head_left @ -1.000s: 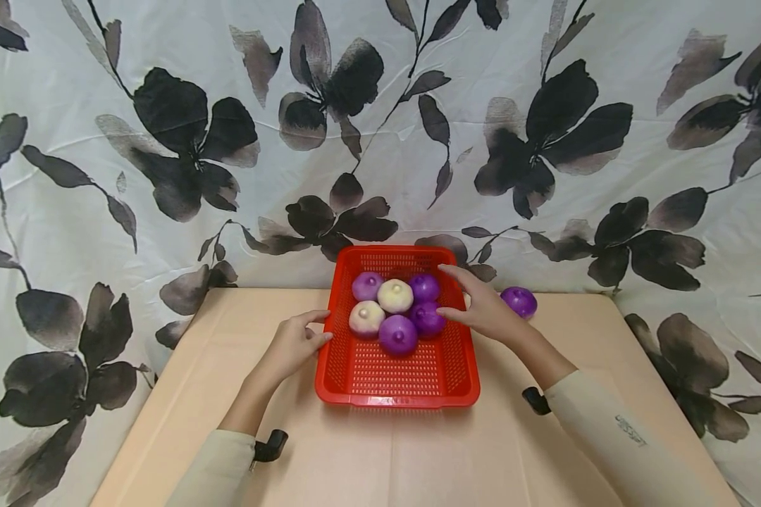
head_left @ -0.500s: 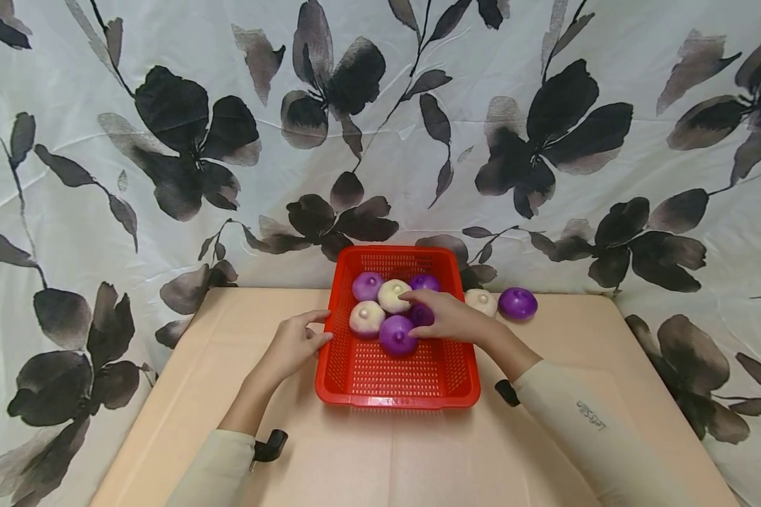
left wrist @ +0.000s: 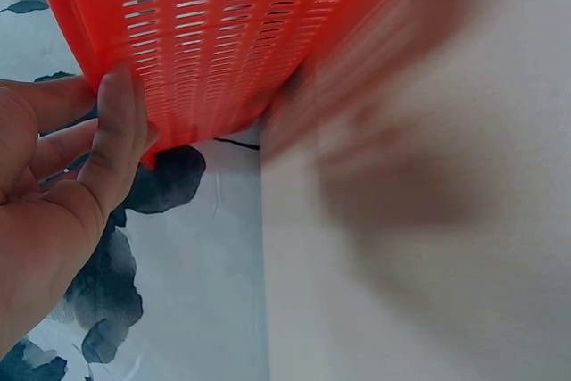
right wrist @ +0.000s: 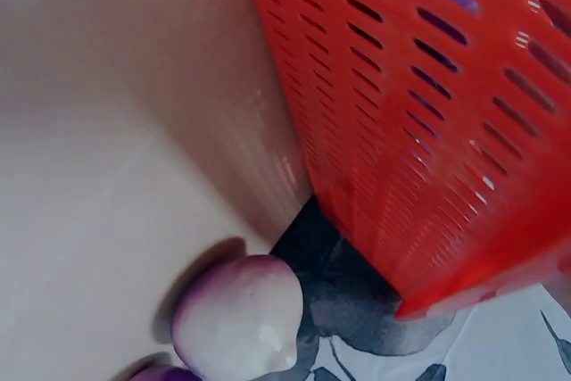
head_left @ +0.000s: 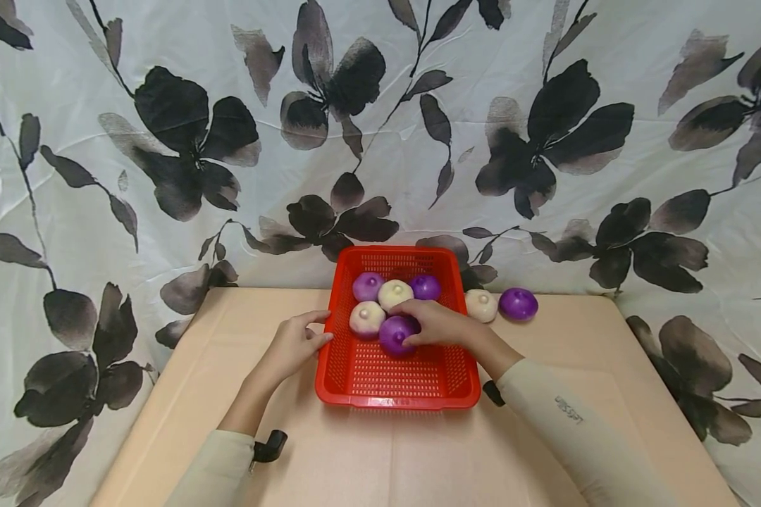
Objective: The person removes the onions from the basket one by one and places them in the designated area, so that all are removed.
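A red plastic basket [head_left: 349, 380] with slotted walls stands on the table, holding several purple and whitish onions. My left hand [head_left: 298, 343] grips its left rim; in the left wrist view the thumb and fingers [left wrist: 116, 122] pinch the wall's edge. Inside the basket, my right hand [head_left: 440, 325] has its thumb and fingers around the front purple onion [head_left: 394, 336]. Beside that onion lie a whitish one with a pink base [head_left: 366, 320] and a cream one [head_left: 394, 292]. Another purple onion, at the right, is hidden under my right hand.
A whitish onion [head_left: 481, 305] and a purple onion [head_left: 518, 304] lie on the table [head_left: 583, 338] right of the basket, near its back edge. Behind the table hangs a floral cloth [head_left: 431, 176]. The right wrist view shows the basket's outer wall [right wrist: 375, 86].
My right hand has moved left from the basket's right rim, over the right-hand purple onion, to the front purple onion. The left hand has stayed on the left rim.
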`<state>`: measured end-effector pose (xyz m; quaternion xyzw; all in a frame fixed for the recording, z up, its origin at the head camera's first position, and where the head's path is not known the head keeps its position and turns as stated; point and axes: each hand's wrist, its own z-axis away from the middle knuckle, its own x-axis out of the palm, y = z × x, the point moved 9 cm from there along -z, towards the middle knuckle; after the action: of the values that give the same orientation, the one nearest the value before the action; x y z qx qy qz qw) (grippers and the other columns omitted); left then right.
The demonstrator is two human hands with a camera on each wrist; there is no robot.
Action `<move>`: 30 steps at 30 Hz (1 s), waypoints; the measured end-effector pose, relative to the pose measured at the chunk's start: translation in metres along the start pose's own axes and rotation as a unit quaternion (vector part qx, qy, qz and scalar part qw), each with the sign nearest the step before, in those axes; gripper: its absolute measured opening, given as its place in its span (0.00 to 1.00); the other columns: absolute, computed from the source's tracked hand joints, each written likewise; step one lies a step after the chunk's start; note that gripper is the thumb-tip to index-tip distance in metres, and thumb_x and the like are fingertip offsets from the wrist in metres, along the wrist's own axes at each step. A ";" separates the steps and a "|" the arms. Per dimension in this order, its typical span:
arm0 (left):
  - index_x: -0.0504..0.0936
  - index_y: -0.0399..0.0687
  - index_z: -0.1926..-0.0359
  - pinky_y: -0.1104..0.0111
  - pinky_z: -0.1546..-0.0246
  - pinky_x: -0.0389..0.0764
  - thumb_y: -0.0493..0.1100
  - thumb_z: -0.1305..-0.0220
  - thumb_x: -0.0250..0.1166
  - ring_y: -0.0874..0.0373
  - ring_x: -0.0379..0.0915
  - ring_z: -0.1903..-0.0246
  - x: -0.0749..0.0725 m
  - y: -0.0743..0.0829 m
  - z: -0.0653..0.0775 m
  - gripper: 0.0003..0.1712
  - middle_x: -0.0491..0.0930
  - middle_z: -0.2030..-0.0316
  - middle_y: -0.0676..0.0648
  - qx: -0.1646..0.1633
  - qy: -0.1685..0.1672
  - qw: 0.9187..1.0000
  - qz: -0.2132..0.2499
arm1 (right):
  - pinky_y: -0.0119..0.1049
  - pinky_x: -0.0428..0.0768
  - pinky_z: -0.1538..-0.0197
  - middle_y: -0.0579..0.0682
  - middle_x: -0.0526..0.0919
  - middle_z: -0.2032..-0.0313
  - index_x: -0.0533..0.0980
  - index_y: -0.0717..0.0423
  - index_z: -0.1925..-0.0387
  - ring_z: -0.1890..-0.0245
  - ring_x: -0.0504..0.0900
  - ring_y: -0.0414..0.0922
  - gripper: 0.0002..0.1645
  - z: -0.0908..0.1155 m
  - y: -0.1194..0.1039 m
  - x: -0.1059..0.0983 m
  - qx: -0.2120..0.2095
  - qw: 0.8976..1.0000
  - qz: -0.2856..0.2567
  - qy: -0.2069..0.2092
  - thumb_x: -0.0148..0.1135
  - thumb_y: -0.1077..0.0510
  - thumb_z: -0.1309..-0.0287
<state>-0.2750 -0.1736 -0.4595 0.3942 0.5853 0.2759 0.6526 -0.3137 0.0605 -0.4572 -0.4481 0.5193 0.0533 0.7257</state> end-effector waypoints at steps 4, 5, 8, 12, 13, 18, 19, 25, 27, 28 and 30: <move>0.75 0.37 0.32 0.55 0.67 0.88 0.34 0.33 0.69 0.57 0.84 0.77 0.001 -0.001 0.000 0.30 0.84 0.48 0.35 -0.007 -0.002 1.000 0.002 | 0.51 0.76 0.31 0.51 0.79 0.35 0.73 0.55 0.31 0.34 0.77 0.50 0.37 -0.002 0.001 0.005 -0.001 1.000 0.006 -0.005 0.76 0.55 0.41; 0.75 0.37 0.31 0.57 0.67 0.88 0.35 0.33 0.69 0.57 0.84 0.77 0.001 -0.001 0.000 0.30 0.85 0.48 0.35 -0.008 -0.003 1.000 0.002 | 0.51 0.76 0.31 0.51 0.79 0.35 0.73 0.54 0.32 0.34 0.77 0.50 0.37 -0.002 0.001 0.007 -0.001 1.000 0.005 -0.007 0.76 0.55 0.41; 0.75 0.38 0.32 0.60 0.69 0.87 0.35 0.33 0.69 0.57 0.83 0.77 0.000 -0.001 -0.001 0.30 0.85 0.49 0.36 -0.009 0.000 1.000 -0.003 | 0.52 0.75 0.30 0.51 0.79 0.36 0.74 0.54 0.32 0.34 0.77 0.51 0.37 -0.002 -0.001 0.011 -0.009 1.000 0.006 -0.016 0.76 0.56 0.42; 0.75 0.38 0.32 0.63 0.71 0.86 0.35 0.33 0.69 0.57 0.83 0.77 -0.001 -0.001 -0.001 0.30 0.87 0.54 0.37 -0.010 0.001 1.000 -0.007 | 0.50 0.76 0.31 0.49 0.80 0.37 0.74 0.52 0.32 0.36 0.78 0.48 0.37 0.000 0.000 0.016 0.001 1.000 0.009 -0.024 0.76 0.55 0.42; 0.75 0.38 0.32 0.64 0.71 0.86 0.35 0.33 0.69 0.57 0.83 0.78 -0.001 -0.002 -0.001 0.30 0.87 0.56 0.38 -0.011 0.001 1.000 -0.007 | 0.49 0.77 0.31 0.48 0.80 0.37 0.74 0.51 0.33 0.36 0.78 0.48 0.36 0.000 0.001 0.018 0.004 1.000 0.011 -0.025 0.77 0.54 0.42; 0.75 0.36 0.32 0.67 0.74 0.83 0.34 0.34 0.70 0.57 0.83 0.79 -0.001 0.000 -0.001 0.30 0.88 0.58 0.36 -0.001 0.000 1.000 -0.006 | 0.46 0.77 0.32 0.48 0.81 0.38 0.75 0.53 0.34 0.38 0.80 0.46 0.35 0.000 0.003 0.023 0.004 0.999 0.021 -0.032 0.77 0.54 0.42; 0.75 0.36 0.32 0.67 0.74 0.83 0.34 0.34 0.70 0.57 0.83 0.79 -0.001 0.001 -0.001 0.30 0.87 0.57 0.36 0.001 0.000 1.000 -0.005 | 0.46 0.77 0.32 0.49 0.81 0.38 0.75 0.53 0.34 0.38 0.80 0.47 0.35 0.000 0.002 0.024 0.003 0.999 0.021 -0.033 0.77 0.54 0.42; 0.75 0.36 0.32 0.68 0.75 0.82 0.34 0.34 0.70 0.57 0.82 0.80 -0.001 0.001 -0.002 0.30 0.87 0.55 0.35 0.004 0.001 1.000 -0.003 | 0.48 0.75 0.30 0.47 0.80 0.37 0.75 0.51 0.34 0.37 0.78 0.47 0.37 0.000 0.004 0.030 0.021 0.999 -0.003 -0.047 0.77 0.53 0.43; 0.75 0.36 0.32 0.68 0.75 0.82 0.34 0.34 0.70 0.57 0.82 0.79 -0.001 0.000 -0.002 0.30 0.86 0.53 0.35 0.002 0.002 1.000 -0.001 | 0.49 0.75 0.30 0.46 0.80 0.37 0.74 0.49 0.33 0.36 0.77 0.47 0.38 0.001 0.006 0.032 0.030 0.998 -0.014 -0.052 0.78 0.53 0.44; 0.75 0.36 0.32 0.68 0.75 0.82 0.34 0.34 0.70 0.57 0.82 0.79 -0.001 0.000 -0.002 0.30 0.86 0.52 0.35 0.002 0.001 1.000 -0.001 | 0.49 0.75 0.29 0.46 0.80 0.37 0.74 0.48 0.33 0.36 0.77 0.46 0.38 0.001 0.007 0.033 0.036 0.998 -0.019 -0.055 0.78 0.52 0.44; 0.75 0.36 0.32 0.68 0.75 0.82 0.34 0.34 0.70 0.57 0.82 0.79 -0.001 0.000 -0.001 0.30 0.86 0.51 0.35 0.001 0.002 1.000 -0.001 | 0.50 0.75 0.30 0.45 0.80 0.38 0.73 0.47 0.32 0.36 0.77 0.46 0.39 0.001 0.008 0.036 0.039 0.997 -0.027 -0.059 0.78 0.52 0.44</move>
<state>-0.2766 -0.1743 -0.4590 0.3941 0.5871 0.2756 0.6512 -0.3008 0.0519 -0.4909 -0.4293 0.4652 0.0399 0.7731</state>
